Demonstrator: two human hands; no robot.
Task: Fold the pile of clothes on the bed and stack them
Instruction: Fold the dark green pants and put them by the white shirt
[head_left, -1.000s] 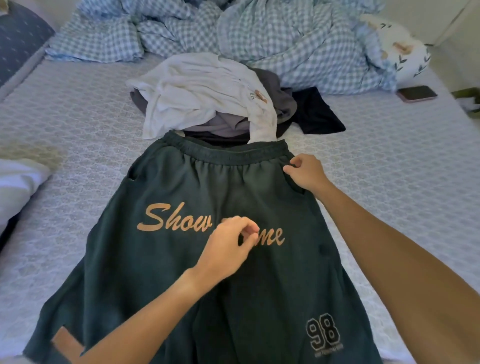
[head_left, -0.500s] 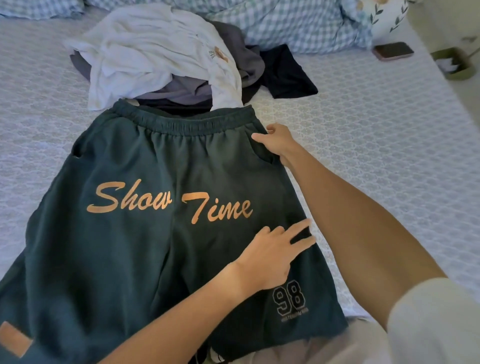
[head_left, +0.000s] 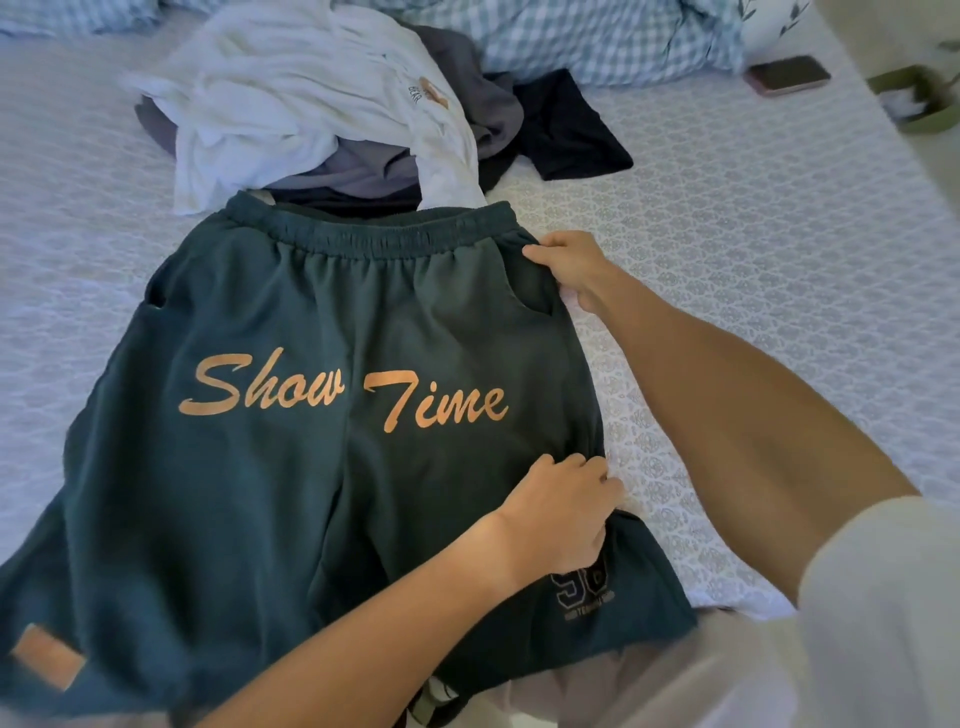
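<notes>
The dark green shorts (head_left: 332, 415) lie flat on the bed (head_left: 753, 249), waistband toward 12 o'clock and just touching the unfolded pile (head_left: 322, 104). The right hand (head_left: 574, 265) pinches the waistband corner at 3 o'clock, and the left hand (head_left: 558, 512) grips the same side seam lower down. A clean fold would probably need both hands lifting that edge together and carrying it toward 9 o'clock, keeping the seam taut.

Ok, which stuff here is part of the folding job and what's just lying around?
Job: green shorts, clothes pile, left hand and right hand, both gripping the shorts' edge.
Lying about: phone, checked duvet, green tray.
</notes>
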